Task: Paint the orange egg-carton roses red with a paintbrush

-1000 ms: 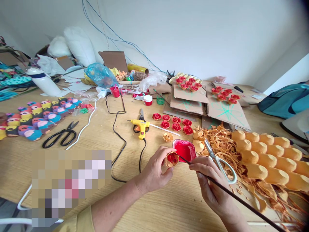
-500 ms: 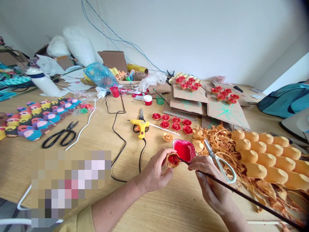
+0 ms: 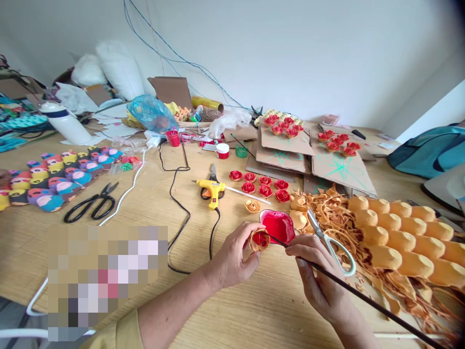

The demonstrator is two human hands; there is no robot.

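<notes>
Between the thumb and fingers of my left hand [image 3: 238, 257] is a paper flower [image 3: 260, 240], red in the middle with orange-tan outer petals. My right hand [image 3: 319, 274] grips a long dark paintbrush [image 3: 363, 291], whose tip reaches the flower's inside edge. Just behind the flower sits a small dish of red paint [image 3: 278, 226]. An unpainted tan flower [image 3: 252, 206] lies beyond my left hand, and several red flowers [image 3: 265, 181] stand in rows past it. Scissors with pale handles [image 3: 339, 252] lie beside my right hand.
A yellow glue gun [image 3: 211, 191] with a black cord lies left of centre. Black-handled scissors [image 3: 96, 203] and a painted egg tray [image 3: 54, 179] are at left. Orange scraps [image 3: 330, 208] and an orange egg tray [image 3: 399, 232] fill the right. Cardboard sheets [image 3: 341, 169] hold more flowers.
The brush and my right hand have shifted slightly to the right, so the tip sits nearer the flower's edge. My left hand and the flower stay almost in place.
</notes>
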